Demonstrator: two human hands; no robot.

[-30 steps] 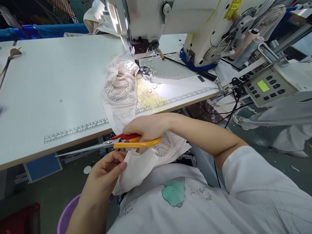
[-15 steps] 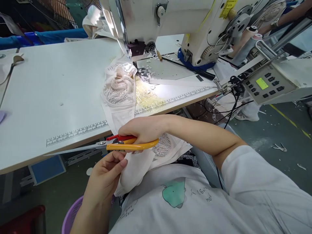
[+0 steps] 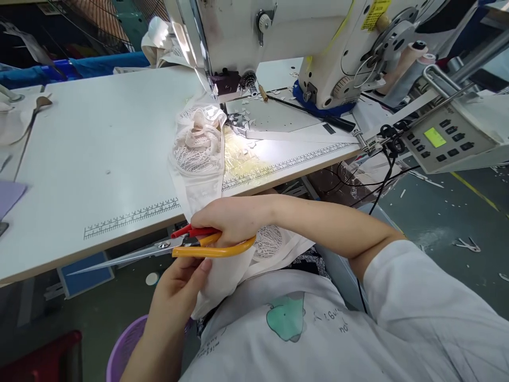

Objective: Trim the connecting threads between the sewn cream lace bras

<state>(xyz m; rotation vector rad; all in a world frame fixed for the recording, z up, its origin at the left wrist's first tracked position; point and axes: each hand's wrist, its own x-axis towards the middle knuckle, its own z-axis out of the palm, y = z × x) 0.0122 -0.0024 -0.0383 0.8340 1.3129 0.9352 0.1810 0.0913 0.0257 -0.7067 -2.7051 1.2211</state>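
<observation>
From my end, I have the right arm (image 3: pixel 330 220) bent, right hand (image 3: pixel 226 218) curled round the scissors (image 3: pixel 164 245); my left hand (image 3: pixel 181 291) pinches just beside them.

Your white tabletop (image 3: pixel 99 148) carries the sewing machine (image 3: pixel 302 32). Below the machine's needle end lies a pale lace garment (image 3: pixel 198 154), draping over the edge towards you. A black-handled tool (image 3: pixel 338 122) lies beside the machine's base; nearer you than the machine, a printed ruler (image 3: pixel 302 161) follows the edge. Well left of the machine sits a purple piece (image 3: pixel 11 196).
</observation>
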